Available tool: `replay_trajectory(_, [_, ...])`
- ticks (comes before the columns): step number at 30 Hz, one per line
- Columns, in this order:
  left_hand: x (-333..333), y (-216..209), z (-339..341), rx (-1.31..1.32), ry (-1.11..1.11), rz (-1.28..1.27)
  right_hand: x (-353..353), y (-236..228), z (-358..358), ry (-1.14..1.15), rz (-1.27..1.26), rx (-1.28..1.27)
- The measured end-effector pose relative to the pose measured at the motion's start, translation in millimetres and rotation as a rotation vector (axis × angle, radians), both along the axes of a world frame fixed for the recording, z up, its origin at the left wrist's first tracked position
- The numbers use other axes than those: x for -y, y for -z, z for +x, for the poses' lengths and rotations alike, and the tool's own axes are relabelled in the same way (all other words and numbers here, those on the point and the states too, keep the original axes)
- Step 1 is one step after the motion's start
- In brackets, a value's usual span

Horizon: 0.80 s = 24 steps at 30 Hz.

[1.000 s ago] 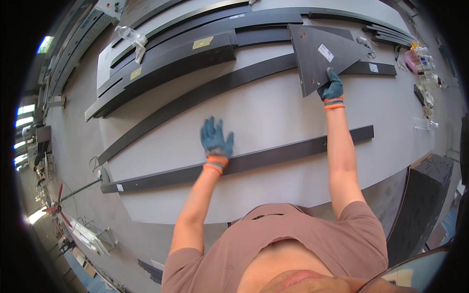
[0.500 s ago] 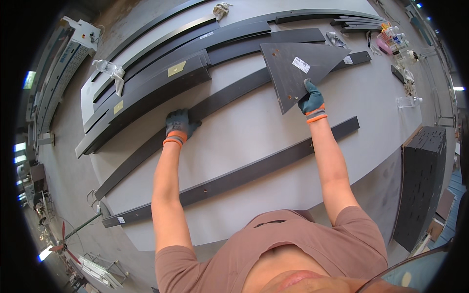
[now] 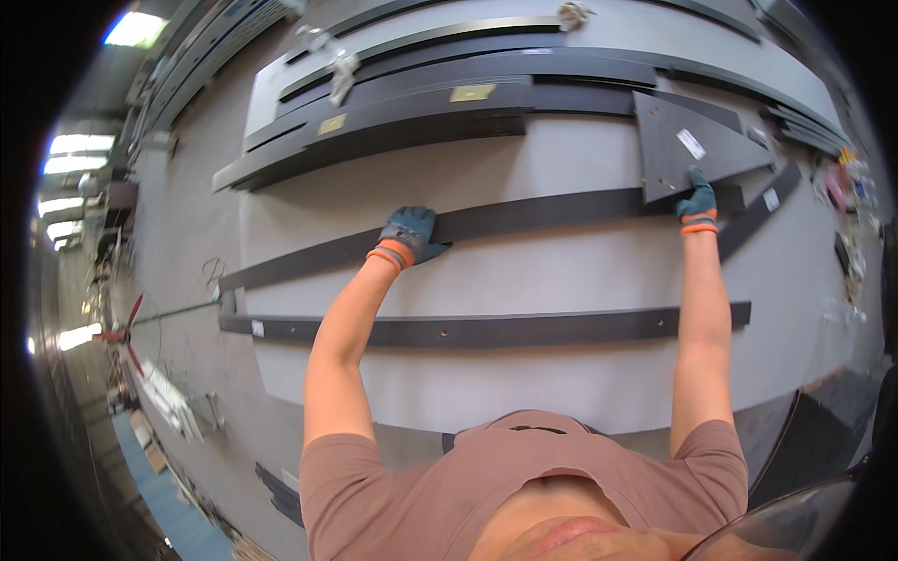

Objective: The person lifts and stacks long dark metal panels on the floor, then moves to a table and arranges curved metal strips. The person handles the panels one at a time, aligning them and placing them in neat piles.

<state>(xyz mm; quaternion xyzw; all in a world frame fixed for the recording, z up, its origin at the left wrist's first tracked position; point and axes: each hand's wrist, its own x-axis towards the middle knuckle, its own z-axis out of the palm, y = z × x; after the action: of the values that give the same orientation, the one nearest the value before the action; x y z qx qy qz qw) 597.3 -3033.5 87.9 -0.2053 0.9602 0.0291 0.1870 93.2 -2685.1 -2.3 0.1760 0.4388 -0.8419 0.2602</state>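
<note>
My left hand [image 3: 409, 236], in a blue-grey glove with an orange cuff, is closed over a long dark bar [image 3: 552, 211], its fingers across the top and thumb along the near edge. A matching glove covers my right hand [image 3: 698, 200], which grips the near edge of a dark triangular panel [image 3: 669, 140], thumb on top. The panel bears a white label and small holes, and covers part of the long bar. Right of the bar's end lies an angled dark strip [image 3: 748, 224] with a white label. Nearer me lies another long dark bar [image 3: 505, 329] with holes.
Stacked dark boards [image 3: 393, 126] with yellow tape lie along the far side of the pale table [image 3: 524, 379]. A clear bottle [image 3: 323, 42] and a crumpled cloth [image 3: 574, 14] rest among them. Bottles and a pink item [image 3: 835, 190] stand at right. A dark stack [image 3: 814, 439] is beyond the table's near right.
The view has turned. The long bar now lies at a different angle from the labelled strip, whose end shows apart at right. Both hands keep their grips.
</note>
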Motion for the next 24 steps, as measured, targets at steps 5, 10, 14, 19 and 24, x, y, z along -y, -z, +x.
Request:
replay_trajectory(5, [0.2,-2.6,9.5,0.080,0.012,-0.029,-5.3,38.9,-25.0,-0.067,0.066,-0.028])
replay_trajectory(10, [-12.1,-2.3,32.7,0.136,0.023,0.013,28.2,35.7,-22.6,-0.083,-0.069,0.072])
replay_trajectory(14, [-7.3,-0.6,20.7,0.068,0.069,0.024,2.4,45.2,-64.8,-0.257,0.294,0.116])
replay_trajectory(19, [-12.5,-9.5,28.1,0.146,0.012,0.033,47.0,-12.5,-9.0,-0.324,0.831,-0.069])
replay_trajectory(24, [-8.2,-5.4,45.3,0.008,0.050,0.071,62.9,-116.6,115.3,-0.937,1.487,-1.672])
